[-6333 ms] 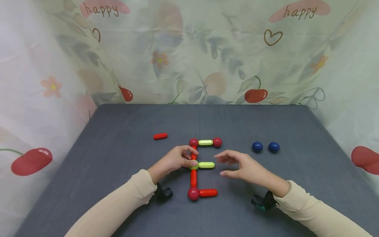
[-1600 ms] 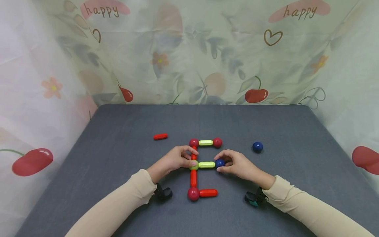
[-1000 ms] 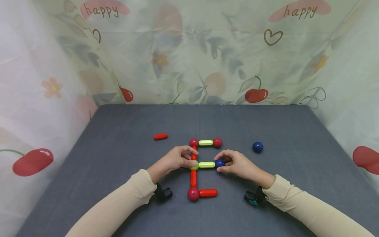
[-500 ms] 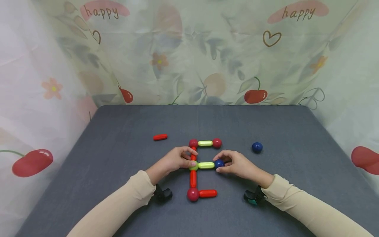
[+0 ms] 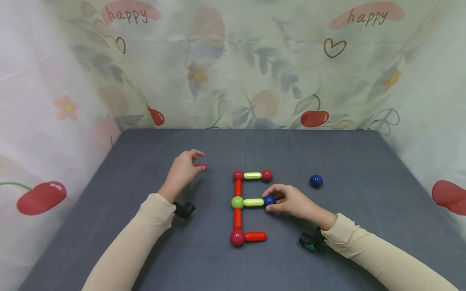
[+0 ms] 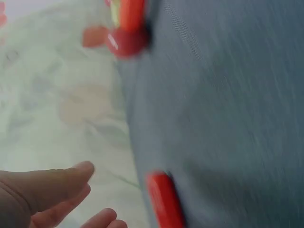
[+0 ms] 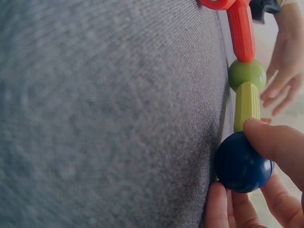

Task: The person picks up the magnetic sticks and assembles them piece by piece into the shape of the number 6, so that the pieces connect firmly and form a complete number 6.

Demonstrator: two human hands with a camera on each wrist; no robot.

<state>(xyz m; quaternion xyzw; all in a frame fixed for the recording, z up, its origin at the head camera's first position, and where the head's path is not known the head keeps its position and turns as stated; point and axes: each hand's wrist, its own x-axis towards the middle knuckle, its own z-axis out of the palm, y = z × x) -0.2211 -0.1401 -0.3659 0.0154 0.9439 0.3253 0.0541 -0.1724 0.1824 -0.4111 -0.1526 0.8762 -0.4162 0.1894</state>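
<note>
My right hand (image 5: 295,204) pinches a blue ball (image 5: 269,201) between thumb and fingers. The ball meets the end of a yellow-green rod (image 5: 253,202), whose other end joins a green ball (image 5: 238,202); the right wrist view shows the same blue ball (image 7: 241,164) low over the table. Off to the left, my left hand (image 5: 182,171) hovers over a loose red rod (image 5: 201,165), mostly covered by the thumb. In the left wrist view, thumb and fingers are spread beside that red rod (image 6: 165,202), not gripping it.
Red rods (image 5: 238,218) run up and down from the green ball to a near red ball (image 5: 237,237) and a far one. A red rod (image 5: 255,237) sticks out rightward at the near end. Another blue ball (image 5: 316,181) lies to the right on the grey table (image 5: 349,153).
My left hand has left the green ball and moved left and away to the loose red rod. Earlier, my right hand brought one blue ball from the right to the middle rod, where it stays.
</note>
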